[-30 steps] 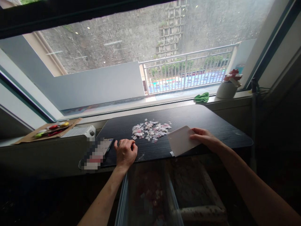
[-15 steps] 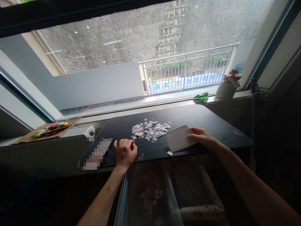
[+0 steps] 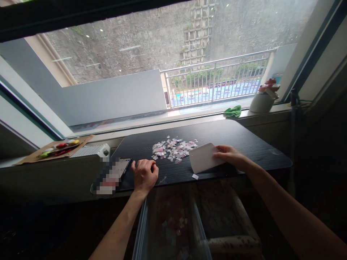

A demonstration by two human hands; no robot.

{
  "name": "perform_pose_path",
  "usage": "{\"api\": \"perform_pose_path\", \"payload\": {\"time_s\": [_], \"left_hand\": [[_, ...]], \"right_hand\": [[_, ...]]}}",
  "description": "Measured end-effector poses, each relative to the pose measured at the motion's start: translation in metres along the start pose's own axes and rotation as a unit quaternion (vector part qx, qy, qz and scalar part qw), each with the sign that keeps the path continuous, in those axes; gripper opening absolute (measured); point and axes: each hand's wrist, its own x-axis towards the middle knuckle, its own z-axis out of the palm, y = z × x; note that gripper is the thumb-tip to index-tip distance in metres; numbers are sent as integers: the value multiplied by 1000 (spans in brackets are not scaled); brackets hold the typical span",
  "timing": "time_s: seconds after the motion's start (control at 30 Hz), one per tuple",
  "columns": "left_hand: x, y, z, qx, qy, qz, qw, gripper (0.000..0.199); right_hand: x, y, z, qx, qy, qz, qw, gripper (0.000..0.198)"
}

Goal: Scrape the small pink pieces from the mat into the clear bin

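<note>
My right hand point(image 3: 231, 157) grips a white plastic scraper point(image 3: 204, 159), a flat sheet with rounded corners and a small hole near one corner. Its thumb lies on the near face, and the sheet stands tilted over the black table point(image 3: 217, 133). One small white paper piece point(image 3: 195, 176) lies by the table's front edge, just below the scraper's lower left corner. Left of the scraper is a loose pile of small white and pinkish paper pieces point(image 3: 173, 148). My left hand point(image 3: 145, 175) rests on the table front with curled fingers, and nothing shows in it.
A phone point(image 3: 125, 167), partly blurred out, lies left of my left hand. Below the table edge stands a clear plastic bin point(image 3: 200, 220) with paper pieces inside. A green cloth point(image 3: 233, 111) and a white container point(image 3: 261, 103) sit on the windowsill.
My right hand has shifted slightly left with the scraper. The left hand stays in place, and the paper pile looks the same.
</note>
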Motion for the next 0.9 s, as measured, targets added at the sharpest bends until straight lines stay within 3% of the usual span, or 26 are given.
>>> {"api": "perform_pose_path", "payload": {"time_s": [0.4,0.9], "left_hand": [[0,1,0,-4,2,-2,1000,16],[0,1,-2,-7,-3,-1,1000,17]], "right_hand": [[1,-5,8,17,-69,-5,997,27],[-10,-5,4,10,-65,-17,998,29]]}}
